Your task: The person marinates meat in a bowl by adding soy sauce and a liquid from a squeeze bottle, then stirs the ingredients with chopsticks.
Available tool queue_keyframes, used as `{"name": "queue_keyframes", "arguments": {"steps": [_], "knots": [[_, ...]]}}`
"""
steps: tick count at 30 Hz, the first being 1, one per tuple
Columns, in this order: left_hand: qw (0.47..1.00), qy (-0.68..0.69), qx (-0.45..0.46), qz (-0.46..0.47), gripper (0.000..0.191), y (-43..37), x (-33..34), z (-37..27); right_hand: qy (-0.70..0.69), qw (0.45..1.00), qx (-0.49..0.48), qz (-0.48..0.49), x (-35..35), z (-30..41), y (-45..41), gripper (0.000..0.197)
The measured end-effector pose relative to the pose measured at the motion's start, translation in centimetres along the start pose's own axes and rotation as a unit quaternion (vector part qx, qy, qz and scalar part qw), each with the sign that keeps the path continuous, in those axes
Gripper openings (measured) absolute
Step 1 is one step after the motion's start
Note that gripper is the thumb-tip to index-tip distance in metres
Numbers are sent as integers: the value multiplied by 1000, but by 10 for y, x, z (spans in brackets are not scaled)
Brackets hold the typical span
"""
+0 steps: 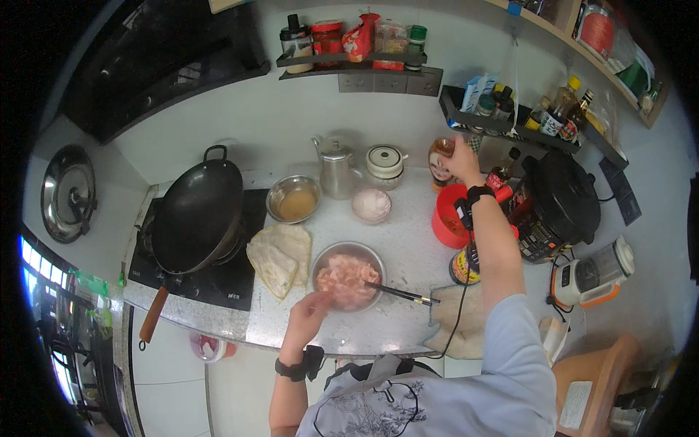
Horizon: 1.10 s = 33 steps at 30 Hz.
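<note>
A metal bowl (377, 295) of raw sliced meat (347, 276) stands near the counter's front edge, with black chopsticks (401, 294) resting across its right rim. My left hand (312, 316) is at the bowl's lower left rim; its fingers are partly hidden, so their grip cannot be told. Farther back on the right, my right hand (461, 159) has its fingers round the upper part of a jar or bottle with brown contents (440, 161). Just below that hand stands a red plastic container (449, 213), and under my right forearm a dark labelled jar (464, 266).
A wok (196, 218) sits on the black cooktop (235, 289) at left. Folded cloths (278, 257), a bowl of cloudy liquid (294, 199), a kettle (336, 169), a small bowl of white powder (371, 206) and a lidded pot (385, 164) stand nearby. An electric cooker (557, 202) and blender (592, 276) flank the right.
</note>
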<state>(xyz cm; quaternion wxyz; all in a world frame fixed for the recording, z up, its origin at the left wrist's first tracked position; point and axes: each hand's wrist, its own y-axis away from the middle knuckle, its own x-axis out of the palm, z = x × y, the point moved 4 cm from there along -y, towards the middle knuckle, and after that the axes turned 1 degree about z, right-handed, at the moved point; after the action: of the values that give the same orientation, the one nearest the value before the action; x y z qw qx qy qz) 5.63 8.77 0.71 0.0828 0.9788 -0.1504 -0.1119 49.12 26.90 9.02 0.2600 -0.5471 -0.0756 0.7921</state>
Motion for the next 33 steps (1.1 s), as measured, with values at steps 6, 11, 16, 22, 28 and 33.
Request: {"name": "queue_keyframes", "arguments": {"steps": [6,11,16,22,28,33], "knots": [[1000,-11,26,2,24,-4,-11,3,-231,969,-78,32,-45,68,6,52],[995,-7,99,12,27,-15,-21,-24,-401,903,-42,150,-104,134,55,38],[987,52,135,66,40,-23,-14,-84,-419,878,-85,214,-128,187,95,36],[930,237,165,226,54,-17,19,-125,-435,856,-88,264,-102,240,129,41],[936,303,167,66,48,-27,9,-98,-355,918,-179,8,-91,238,158,63],[841,508,184,-18,38,-18,-22,-82,-406,896,-7,178,-41,218,248,47]]}}
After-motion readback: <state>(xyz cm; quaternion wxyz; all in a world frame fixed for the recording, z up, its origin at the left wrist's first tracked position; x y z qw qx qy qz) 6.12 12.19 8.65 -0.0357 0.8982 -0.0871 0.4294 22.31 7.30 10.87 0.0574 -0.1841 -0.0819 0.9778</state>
